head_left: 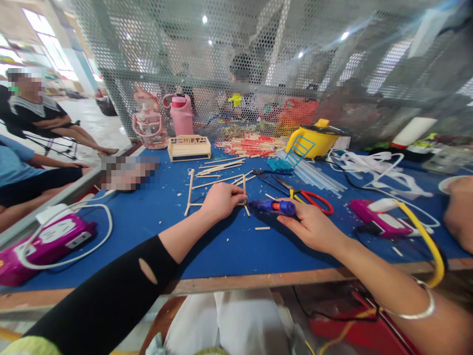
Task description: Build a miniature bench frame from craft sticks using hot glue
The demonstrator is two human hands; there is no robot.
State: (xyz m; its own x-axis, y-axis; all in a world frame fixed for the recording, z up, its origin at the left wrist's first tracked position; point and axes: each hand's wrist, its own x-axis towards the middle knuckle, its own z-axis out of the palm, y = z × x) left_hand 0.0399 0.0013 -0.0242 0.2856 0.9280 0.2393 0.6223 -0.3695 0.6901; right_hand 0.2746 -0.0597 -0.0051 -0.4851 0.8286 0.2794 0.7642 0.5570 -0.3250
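My left hand (219, 201) pinches the right-hand joint of a small frame of thin wooden sticks (189, 191), which lies on the blue tabletop. The frame has two uprights joined by a crosspiece, partly hidden behind my hand. In my right hand (312, 223) is a blue hot glue gun (286, 208); its nozzle points left, close beside the joint at my left fingertips. Whether the nozzle touches the wood I cannot tell. Loose wooden sticks (220, 168) lie just beyond the frame. Red-handled scissors (316, 199) and dark pliers (269, 172) rest past the glue gun.
A finished wooden stick model (189, 149), red-tipped sticks (254, 146), a yellow pot (314, 140) and clear glue sticks (318, 175) stand or lie farther back. Purple power strips (62, 234) with cables flank both sides. A mesh panel (214, 54) closes the back; people sit left.
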